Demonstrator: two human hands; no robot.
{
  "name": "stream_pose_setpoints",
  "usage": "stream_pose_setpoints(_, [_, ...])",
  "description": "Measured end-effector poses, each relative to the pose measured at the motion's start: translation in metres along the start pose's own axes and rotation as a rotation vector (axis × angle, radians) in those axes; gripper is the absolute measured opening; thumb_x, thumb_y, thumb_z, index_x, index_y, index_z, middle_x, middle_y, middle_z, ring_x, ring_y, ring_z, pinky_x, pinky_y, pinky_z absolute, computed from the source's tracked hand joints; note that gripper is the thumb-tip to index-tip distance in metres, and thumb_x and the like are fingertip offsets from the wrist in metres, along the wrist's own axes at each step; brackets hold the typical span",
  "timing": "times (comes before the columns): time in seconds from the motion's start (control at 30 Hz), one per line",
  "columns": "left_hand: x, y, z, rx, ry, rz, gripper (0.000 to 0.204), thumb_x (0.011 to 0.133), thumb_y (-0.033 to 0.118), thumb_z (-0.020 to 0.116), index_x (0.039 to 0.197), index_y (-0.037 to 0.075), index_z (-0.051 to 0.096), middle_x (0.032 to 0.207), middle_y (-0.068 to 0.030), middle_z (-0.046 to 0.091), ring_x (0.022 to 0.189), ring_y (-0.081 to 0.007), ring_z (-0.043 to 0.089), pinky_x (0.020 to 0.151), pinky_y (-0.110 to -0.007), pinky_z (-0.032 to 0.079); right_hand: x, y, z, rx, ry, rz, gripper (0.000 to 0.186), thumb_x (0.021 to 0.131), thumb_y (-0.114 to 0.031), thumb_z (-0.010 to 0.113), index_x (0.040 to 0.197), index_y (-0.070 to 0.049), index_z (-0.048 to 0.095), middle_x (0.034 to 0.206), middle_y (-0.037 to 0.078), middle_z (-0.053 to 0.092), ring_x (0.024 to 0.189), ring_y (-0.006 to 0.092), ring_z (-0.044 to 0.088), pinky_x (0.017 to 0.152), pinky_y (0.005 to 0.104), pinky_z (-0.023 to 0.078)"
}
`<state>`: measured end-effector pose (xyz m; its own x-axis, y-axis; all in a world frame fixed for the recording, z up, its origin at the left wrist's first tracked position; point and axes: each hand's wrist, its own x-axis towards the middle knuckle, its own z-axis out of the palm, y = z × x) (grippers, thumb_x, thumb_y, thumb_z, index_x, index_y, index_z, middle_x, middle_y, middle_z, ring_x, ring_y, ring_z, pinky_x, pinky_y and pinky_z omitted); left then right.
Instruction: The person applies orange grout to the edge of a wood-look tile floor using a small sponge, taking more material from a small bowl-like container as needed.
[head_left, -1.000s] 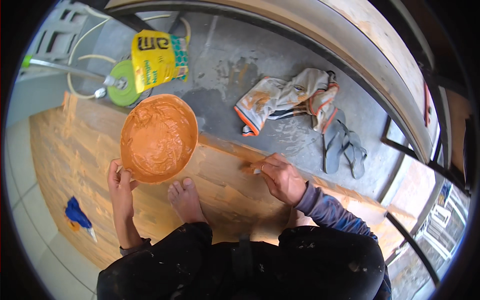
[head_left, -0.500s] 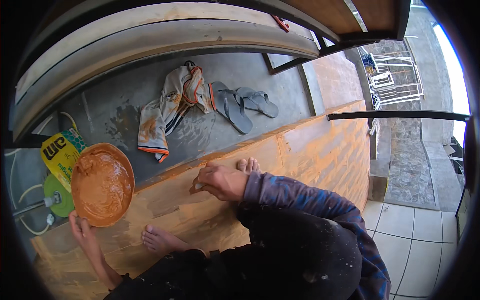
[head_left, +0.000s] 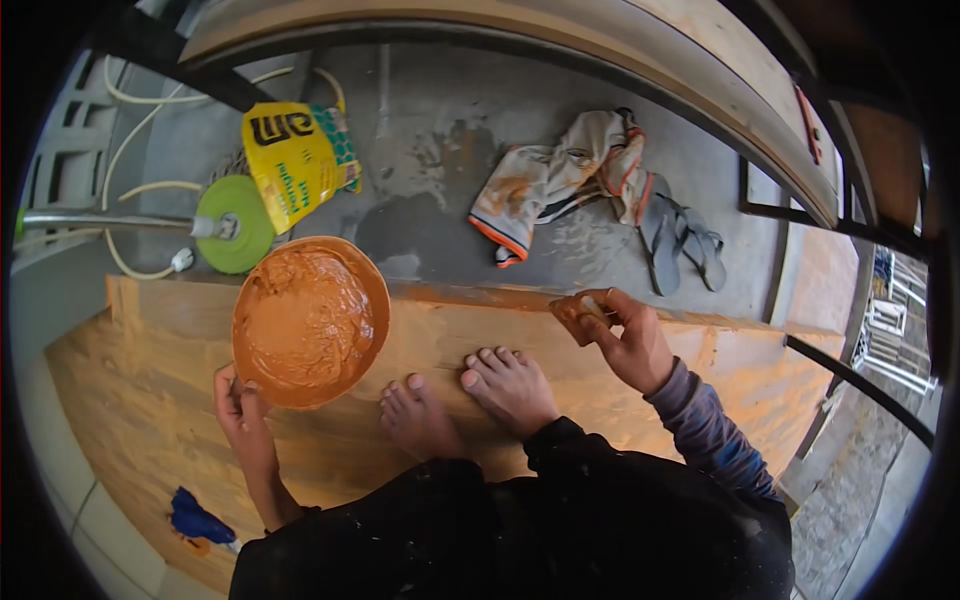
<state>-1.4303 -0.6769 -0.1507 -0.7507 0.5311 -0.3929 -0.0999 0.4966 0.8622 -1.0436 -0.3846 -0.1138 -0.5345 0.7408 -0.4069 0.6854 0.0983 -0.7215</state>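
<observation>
Since the earlier frame, right hand (head_left: 632, 343) lifted from the far edge of the orange-stained wooden board (head_left: 130, 420), fingers clenched on a small orange-smeared scraper (head_left: 580, 312). Left hand (head_left: 238, 405) grips the near rim of the round putty-filled bowl (head_left: 310, 320), lying left of the scraper, nearer the left hand.

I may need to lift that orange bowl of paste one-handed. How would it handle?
Probably heavy for its size: the bowl looks nearly full of thick orange paste. Its rim is smeared, so the grip could be slippery. The left hand holds it only at the near edge; lifted there it would likely tip, though stiff paste should slump rather than splash.
</observation>
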Motion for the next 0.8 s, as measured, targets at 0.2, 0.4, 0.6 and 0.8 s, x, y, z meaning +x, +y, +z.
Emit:
stream_pose_setpoints(0.2, [-0.049,-0.025,-0.033,-0.136,0.317,-0.182,0.016,0.107,0.016,0.049,0.12,0.008,0.055,0.1,-0.0024,0.06,0.088,-0.0089,0.058,0.077,-0.026,0.05,0.101,-0.013,0.069,0.005,-0.33,-0.089,0.025,0.087,-0.005,0.07,0.111,0.003,0.069,0.092,0.024,0.07,0.082,0.0368,0.071,0.073,0.0404,0.055])
stream_pose_setpoints(0.4, [-0.059,-0.021,-0.004,-0.181,0.409,-0.222,0.018,0.109,0.021,0.048,0.12,0.008,0.054,0.1,-0.0008,0.058,0.083,-0.0067,0.053,0.071,-0.024,0.046,0.155,0.021,0.152,0.273,-0.484,-0.341,0.028,0.084,0.003,0.069,0.112,0.003,0.069,0.112,0.017,0.075,0.105,0.0286,0.073,0.093,0.0358,0.056])
stream_pose_setpoints(0.6, [-0.07,-0.029,-0.006,-0.131,0.39,-0.244,0.018,0.109,0.02,0.048,0.118,0.006,0.055,0.1,0.0005,0.057,0.08,-0.0038,0.049,0.069,-0.019,0.039,0.175,0.052,0.159,0.358,-0.781,-0.241,0.029,0.083,0.008,0.072,0.111,0.002,0.07,0.131,0.017,0.072,0.127,0.0267,0.066,0.108,0.0338,0.05])
stream_pose_setpoints(0.8, [-0.073,-0.03,-0.005,-0.178,0.45,-0.261,0.019,0.108,0.018,0.047,0.119,0.005,0.054,0.105,-0.0023,0.058,0.086,-0.0053,0.051,0.075,-0.021,0.041,0.181,0.013,0.121,0.259,-0.788,-0.167,0.025,0.089,0.005,0.072,0.113,-0.001,0.07,0.116,0.013,0.076,0.107,0.02,0.073,0.097,0.0348,0.055])
